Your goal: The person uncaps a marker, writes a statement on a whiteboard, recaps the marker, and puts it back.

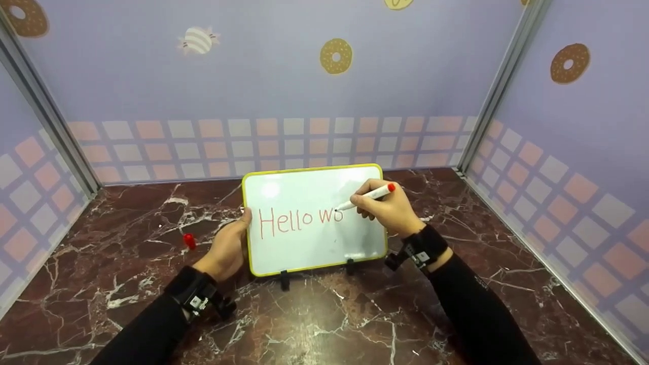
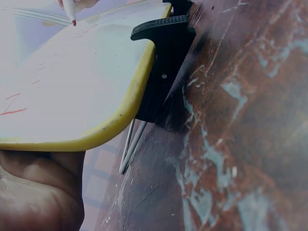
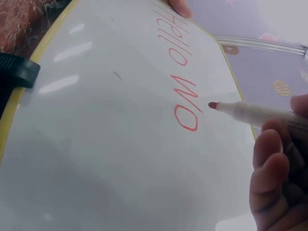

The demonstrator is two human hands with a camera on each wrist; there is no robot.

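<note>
A whiteboard with a yellow frame leans on a stand, its black clips hooked over the lower edge. Red handwriting across its middle reads "Hello wo". My right hand pinches an uncapped marker, white with a red end, between thumb and fingers. In the right wrist view the marker's tip is just beside the last letter, close over the board. My left hand grips the board's left edge, thumb at the front of the frame and fingers behind it, partly hidden.
A red marker cap stands on the dark red marble tabletop, left of my left hand. Purple walls with pink and white checks enclose the table at the back and sides, with metal posts in the corners.
</note>
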